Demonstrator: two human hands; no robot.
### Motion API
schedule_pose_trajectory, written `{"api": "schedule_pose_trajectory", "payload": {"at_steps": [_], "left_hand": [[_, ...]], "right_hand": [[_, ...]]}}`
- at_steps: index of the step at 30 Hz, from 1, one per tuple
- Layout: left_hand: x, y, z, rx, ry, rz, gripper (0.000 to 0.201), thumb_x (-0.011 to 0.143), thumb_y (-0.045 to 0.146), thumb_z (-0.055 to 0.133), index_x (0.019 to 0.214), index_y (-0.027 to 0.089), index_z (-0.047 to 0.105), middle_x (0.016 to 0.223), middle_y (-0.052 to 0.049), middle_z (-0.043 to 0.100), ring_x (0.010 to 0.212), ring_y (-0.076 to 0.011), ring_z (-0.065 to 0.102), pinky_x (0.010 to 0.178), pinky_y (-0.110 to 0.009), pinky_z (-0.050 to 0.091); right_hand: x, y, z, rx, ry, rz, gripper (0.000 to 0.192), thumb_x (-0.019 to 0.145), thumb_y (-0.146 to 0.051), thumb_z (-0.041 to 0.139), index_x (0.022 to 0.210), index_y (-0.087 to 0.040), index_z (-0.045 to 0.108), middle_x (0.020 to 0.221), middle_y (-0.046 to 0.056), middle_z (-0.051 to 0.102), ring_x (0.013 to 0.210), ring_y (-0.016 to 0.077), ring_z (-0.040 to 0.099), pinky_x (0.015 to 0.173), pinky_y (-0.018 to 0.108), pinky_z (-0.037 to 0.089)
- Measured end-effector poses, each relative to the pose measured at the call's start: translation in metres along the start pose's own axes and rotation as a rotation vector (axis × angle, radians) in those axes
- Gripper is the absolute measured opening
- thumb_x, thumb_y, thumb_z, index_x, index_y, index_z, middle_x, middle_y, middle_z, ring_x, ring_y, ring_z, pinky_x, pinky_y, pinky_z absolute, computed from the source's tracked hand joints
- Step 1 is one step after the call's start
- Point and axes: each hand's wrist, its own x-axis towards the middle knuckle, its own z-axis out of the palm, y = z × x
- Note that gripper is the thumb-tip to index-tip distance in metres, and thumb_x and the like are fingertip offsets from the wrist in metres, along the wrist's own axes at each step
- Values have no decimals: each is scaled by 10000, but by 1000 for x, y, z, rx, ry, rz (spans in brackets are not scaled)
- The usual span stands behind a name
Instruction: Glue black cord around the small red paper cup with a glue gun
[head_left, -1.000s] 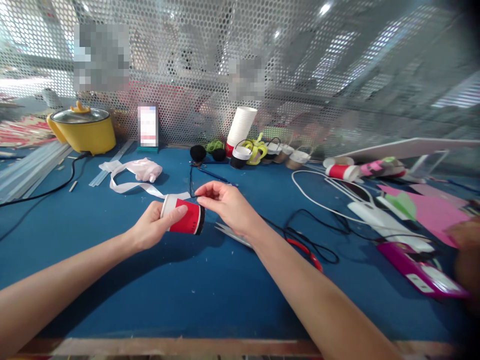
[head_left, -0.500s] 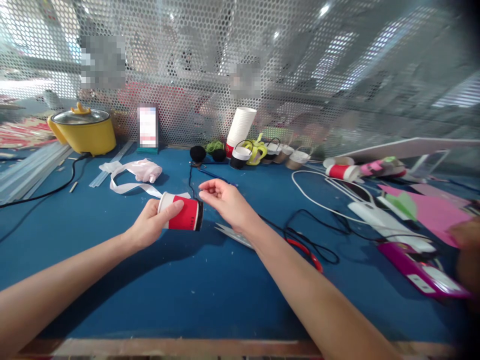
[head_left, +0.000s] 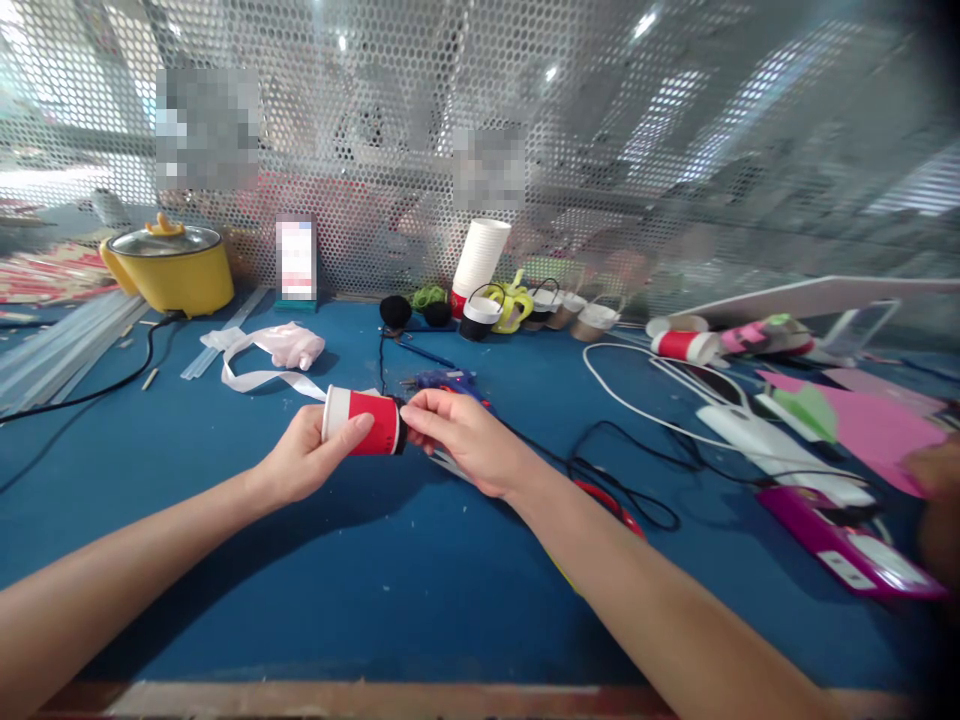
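Moved: right hand (head_left: 469, 440) is back at the black end of the red paper cup (head_left: 363, 422).
Fingers: left hand (head_left: 311, 455) wraps the cup above the blue table (head_left: 300, 600); right fingers pinch its end.
Tip: hold steady, press softly.

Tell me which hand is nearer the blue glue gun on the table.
Right. The right hand lies just in front of the blue glue gun, fingertips at the red cup base. The left hand grips the cup farther left.
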Motion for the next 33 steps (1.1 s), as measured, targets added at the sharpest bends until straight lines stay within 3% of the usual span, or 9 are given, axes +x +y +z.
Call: {"api": "schedule_pose_trajectory", "payload": {"at_steps": [4, 8, 11, 15, 17, 19, 22, 27, 33], "left_hand": [[4, 7, 1, -134, 32, -104, 355, 720, 447, 616, 828, 115, 682, 700, -32, 669, 606, -124, 540, 579, -217, 412], [14, 15, 1, -461, -29, -389, 364, 676, 466, 649, 743, 109, 668, 660, -55, 668, 568, -135, 569, 555, -233, 431], [21, 17, 0, -523, -41, -547, 314, 663, 412, 665, 694, 100, 653, 625, -57, 656, 527, -126, 564, 514, -227, 424], [24, 13, 0, -400, 55, -467, 271, 619, 359, 712, 664, 100, 645, 561, -25, 628, 467, -92, 516, 458, -199, 364], [23, 9, 2, -353, 54, -411, 296, 614, 391, 712, 635, 104, 639, 539, -13, 615, 464, -86, 505, 456, -193, 347], [21, 6, 4, -331, 25, -362, 318, 612, 417, 707, 621, 108, 635, 541, -4, 609, 474, -80, 496, 468, -192, 344], [19, 1, 8, -329, 2, -308, 329, 603, 436, 703, 634, 118, 628, 572, 9, 606, 497, -71, 484, 492, -191, 349], [15, -3, 13, -251, -13, -256, 321, 574, 416, 713, 563, 133, 561, 502, 46, 515, 454, -52, 401, 451, -187, 297], [15, -3, 15, -181, 40, -275, 415, 529, 437, 714, 411, 149, 439, 391, 62, 386, 397, -32, 282, 388, -191, 201]], "right_hand": [[-10, -2, -1, -112, 74, -140, 207, 780, -355, 526, 689, -178, 470, 622, -41, 467, 552, 83, 399, 539, 231, 325], [-22, -8, 3, -335, 80, -281, 192, 809, -313, 493, 673, -184, 453, 632, -40, 439, 570, 90, 386, 543, 227, 324], [-24, -8, 5, -446, 31, -273, 181, 817, -292, 480, 672, -184, 465, 623, -38, 455, 568, 92, 398, 534, 221, 324], [-15, -8, -1, -489, 113, -200, 187, 838, -317, 454, 728, -176, 509, 663, -13, 529, 608, 112, 475, 570, 231, 378], [-8, -8, -5, -469, 228, -221, 199, 860, -319, 422, 803, -167, 538, 789, 28, 599, 733, 138, 542, 673, 253, 421], [-2, -9, -8, -473, 260, -220, 227, 880, -313, 392, 883, -158, 558, 912, 64, 629, 870, 162, 567, 786, 283, 422], [4, -10, -5, -484, 151, -170, 299, 904, -338, 349, 958, -147, 572, 954, 86, 646, 960, 183, 573, 863, 317, 409], [5, -15, 8, -385, -43, -281, 351, 921, -369, 321, 1037, -155, 574, 1073, 78, 629, 1034, 165, 560, 918, 304, 398], [-2, -17, 20, -476, -83, -378, 354, 924, -350, 310, 1092, -157, 556, 1095, 76, 628, 1014, 158, 575, 874, 290, 429]]}}
